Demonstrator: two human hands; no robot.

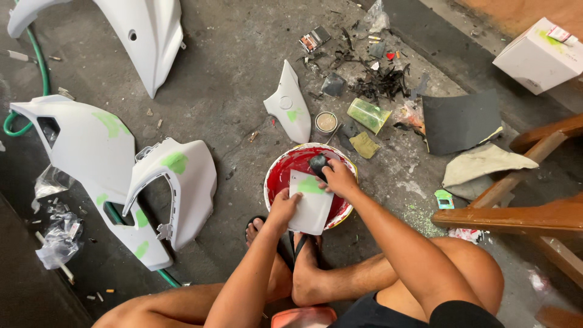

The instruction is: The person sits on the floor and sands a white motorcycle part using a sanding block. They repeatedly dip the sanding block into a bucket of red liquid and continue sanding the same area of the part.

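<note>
My left hand [282,208] grips the left edge of a small white plastic panel [311,208] with a green putty patch. The panel is held over a red bucket [273,176] that stands on the floor in front of my feet. My right hand [338,177] presses a dark sanding piece [318,164] against the panel's upper edge. Both my feet in black sandals rest just below the bucket.
Several white vehicle body panels [91,146] with green patches lie to the left, another small one [290,106] beyond the bucket. A green hose [36,67], a small tin [326,123], dark sandpaper sheets [458,120], a rag [483,163], a white box [537,58] and wooden furniture [522,215] lie around.
</note>
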